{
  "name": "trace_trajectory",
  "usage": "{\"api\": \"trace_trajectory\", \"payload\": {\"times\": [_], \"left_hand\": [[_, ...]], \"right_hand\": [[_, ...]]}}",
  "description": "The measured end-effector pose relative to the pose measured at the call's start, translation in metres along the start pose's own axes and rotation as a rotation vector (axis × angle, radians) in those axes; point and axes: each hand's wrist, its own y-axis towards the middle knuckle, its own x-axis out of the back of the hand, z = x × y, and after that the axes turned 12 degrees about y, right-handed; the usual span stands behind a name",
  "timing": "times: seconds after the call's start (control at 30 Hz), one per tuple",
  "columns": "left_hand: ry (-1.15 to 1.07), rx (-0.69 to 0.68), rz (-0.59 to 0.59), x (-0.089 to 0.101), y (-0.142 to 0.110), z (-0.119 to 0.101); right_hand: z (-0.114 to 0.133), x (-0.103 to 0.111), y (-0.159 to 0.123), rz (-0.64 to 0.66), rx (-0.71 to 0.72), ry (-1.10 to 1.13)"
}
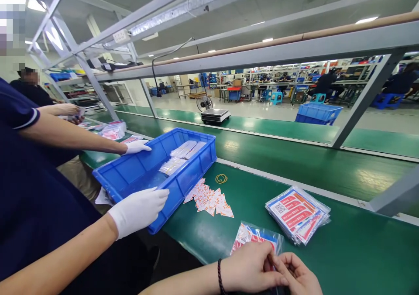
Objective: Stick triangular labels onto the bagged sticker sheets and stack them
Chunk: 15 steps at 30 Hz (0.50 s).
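Note:
Low in the view, my left hand (247, 266), with a dark bead bracelet at the wrist, is closed on a clear plastic bag (258, 234) of red, white and blue printed cards. My right hand (299, 275) meets it at the bag's near edge, fingers pinched together. My fingers hide that edge of the bag. Beyond my right hand lies a stack of similar bagged cards (296, 212), the top one showing a QR code. Left of it, orange-and-white triangular stickers (209, 199) are spread in a loose pile on the green table (199, 238).
At left, a co-worker's white-gloved hands (139, 212) grip a blue bin (183, 186) holding clear packets (178, 157). Yellow rubber bands (221, 179) lie near the stickers. Metal frame posts (369, 98) and a scale (215, 115) stand beyond. Another person works farther left.

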Motion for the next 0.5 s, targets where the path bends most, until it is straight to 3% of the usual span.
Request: {"api": "trace_trajectory", "payload": {"times": [0.13,0.27,0.33,0.4,0.5], "left_hand": [[-0.223,0.02,-0.01,-0.008,0.002,0.006],[-0.497,0.04,0.061,-0.005,0.006,0.011],[-0.572,0.058,0.025,-0.001,0.006,0.012],[-0.539,0.059,-0.056,0.006,0.005,0.012],[-0.259,0.002,-0.19,0.018,0.002,0.006]], "right_hand": [[-0.002,-0.014,0.0,-0.04,0.016,0.024],[-0.009,-0.019,0.0,-0.062,0.066,0.12],[-0.011,-0.018,0.0,-0.092,0.106,0.082],[-0.012,-0.017,-0.002,-0.158,0.199,-0.014],[-0.009,-0.015,-0.005,-0.204,0.443,-0.244]]}}
